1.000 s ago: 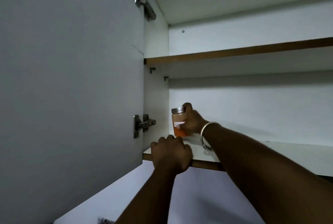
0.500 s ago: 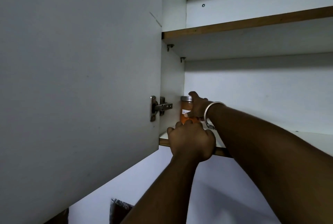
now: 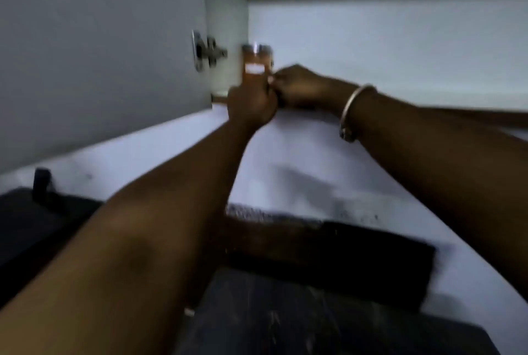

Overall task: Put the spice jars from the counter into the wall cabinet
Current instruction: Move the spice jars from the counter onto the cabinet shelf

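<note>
Left hand [image 3: 251,104]: curled over the shelf edge [image 3: 220,97]. Right hand [image 3: 300,87]: fingers loosely bent beside the spice jar [image 3: 257,64], contact unclear through blur. Jar upright in the wall cabinet [image 3: 371,40] corner, by the hinge [image 3: 207,53]. Dark counter [image 3: 314,311] below.

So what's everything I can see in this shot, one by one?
spice jar: one, orange with a silver lid and white label, on the cabinet's bottom shelf in the left corner
cabinet door: one, white, swung open at left
hinge: one, silver metal, where door meets cabinet side
bottom shelf: one, white with a brown front edge
wall: white, below the cabinet
counter: dark, blurred, at the bottom
bangle: one, silver, on the right wrist
left hand: closed on the shelf's front edge, below the jar
right hand: beside the jar; blur hides whether it touches
</note>
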